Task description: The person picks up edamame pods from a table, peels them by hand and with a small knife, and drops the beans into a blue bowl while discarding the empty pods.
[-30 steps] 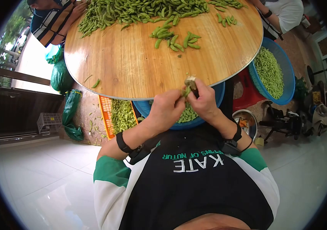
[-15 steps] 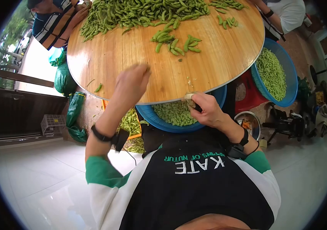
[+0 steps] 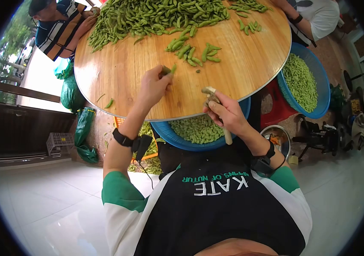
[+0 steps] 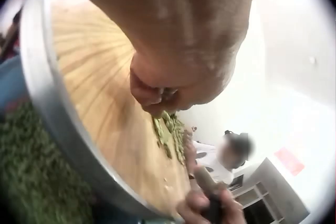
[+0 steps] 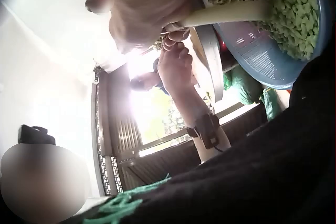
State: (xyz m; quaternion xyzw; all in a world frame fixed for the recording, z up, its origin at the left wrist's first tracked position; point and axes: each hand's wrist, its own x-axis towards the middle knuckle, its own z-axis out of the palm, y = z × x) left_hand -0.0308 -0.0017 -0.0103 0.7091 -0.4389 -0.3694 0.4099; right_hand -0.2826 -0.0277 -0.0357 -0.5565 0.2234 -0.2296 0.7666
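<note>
Over the near part of the round wooden table, my left hand [image 3: 154, 87] pinches a green soybean pod [image 3: 173, 68] at its fingertips. Its curled fingers hide the pod in the left wrist view. My right hand [image 3: 230, 114] grips a tool with a pale stick-like handle [image 3: 228, 136], at the table's front edge. The handle [image 5: 226, 15] pokes out of the fist in the right wrist view; the working end is hidden. A light wrapping [image 3: 209, 90] shows around the thumb side. Below the hands, a blue basket [image 3: 169, 134] holds shelled green beans [image 3: 197, 129].
A large heap of pods [image 3: 148, 17] covers the far side of the table [image 3: 118, 77], with smaller clusters [image 3: 190, 53] nearer. A second blue basket [image 3: 324, 91] of beans stands right, beside a metal bowl [image 3: 285, 149]. An orange crate [image 3: 151, 152] sits left. Two people work across the table.
My hands were together at the table edge, then the left swung away to the left over the table and now has a pod. The right hand stayed near the edge and turned, showing the tool's handle.
</note>
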